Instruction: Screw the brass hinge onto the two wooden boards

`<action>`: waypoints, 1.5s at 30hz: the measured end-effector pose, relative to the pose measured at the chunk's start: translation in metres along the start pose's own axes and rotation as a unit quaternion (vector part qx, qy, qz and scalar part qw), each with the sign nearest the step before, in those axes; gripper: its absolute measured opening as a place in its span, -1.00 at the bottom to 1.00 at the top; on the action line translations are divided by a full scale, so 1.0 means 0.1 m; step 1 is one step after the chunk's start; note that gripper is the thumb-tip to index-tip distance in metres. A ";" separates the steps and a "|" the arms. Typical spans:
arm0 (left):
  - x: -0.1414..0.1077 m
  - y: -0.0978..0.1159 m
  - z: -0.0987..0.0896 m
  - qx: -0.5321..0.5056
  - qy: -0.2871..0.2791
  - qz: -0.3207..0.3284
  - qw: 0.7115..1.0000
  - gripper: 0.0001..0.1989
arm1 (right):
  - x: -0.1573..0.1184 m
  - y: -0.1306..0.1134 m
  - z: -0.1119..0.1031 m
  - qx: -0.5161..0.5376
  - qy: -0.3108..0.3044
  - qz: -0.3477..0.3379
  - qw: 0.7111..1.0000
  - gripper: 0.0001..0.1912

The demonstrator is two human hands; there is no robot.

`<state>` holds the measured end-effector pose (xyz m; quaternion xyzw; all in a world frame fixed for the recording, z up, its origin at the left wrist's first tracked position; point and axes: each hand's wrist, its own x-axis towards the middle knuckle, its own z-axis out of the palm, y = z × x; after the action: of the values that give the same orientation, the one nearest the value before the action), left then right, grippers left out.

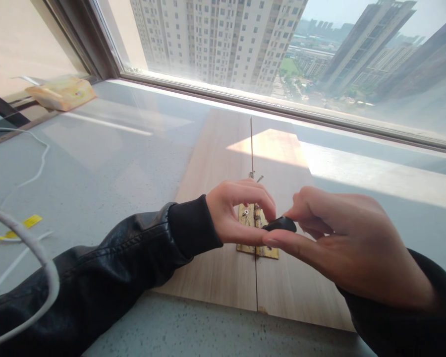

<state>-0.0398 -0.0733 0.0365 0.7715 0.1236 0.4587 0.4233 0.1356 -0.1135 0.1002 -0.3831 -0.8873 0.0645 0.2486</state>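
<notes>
My right hand [342,233] is closed in a pinch on a small black-handled tool [282,224], thumb below and fingers above. The fingertips of my left hand [241,210] close around the tool's left end; its tip is hidden there. Under the hands lies a brass-coloured hinge [245,243], its knuckle along the seam between two pale wooden boards [223,277]. A cross-head screw [247,212] sits in the hinge's left leaf. Fingers and tool cover part of the right leaf. Just beyond my left hand, a few loose screws [259,178] lie near the seam.
The boards rest on a speckled pale countertop [152,327] below a window frame [282,106]. White cables [40,248] loop across the left side, one with a yellow tag [22,227]. A tissue pack [63,94] lies at the back left.
</notes>
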 end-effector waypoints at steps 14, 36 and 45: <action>0.00 -0.01 0.04 -0.017 -0.038 -0.011 0.999 -0.66 | -0.02 0.05 -0.10 0.132 -0.100 0.013 0.986 -0.85; 0.03 0.01 0.02 0.045 -0.008 -0.036 0.998 -0.63 | -0.05 0.07 -0.06 0.063 -0.075 0.027 0.995 -0.77; -0.03 -0.10 0.03 -0.040 -0.065 -0.028 0.997 -0.77 | -0.02 0.03 -0.14 0.159 -0.125 0.015 0.979 -0.83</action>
<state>-0.0374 -0.0707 0.0265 0.7785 0.0984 0.3998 0.4737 0.1459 -0.1138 0.1102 -0.3409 -0.8840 0.2552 0.1927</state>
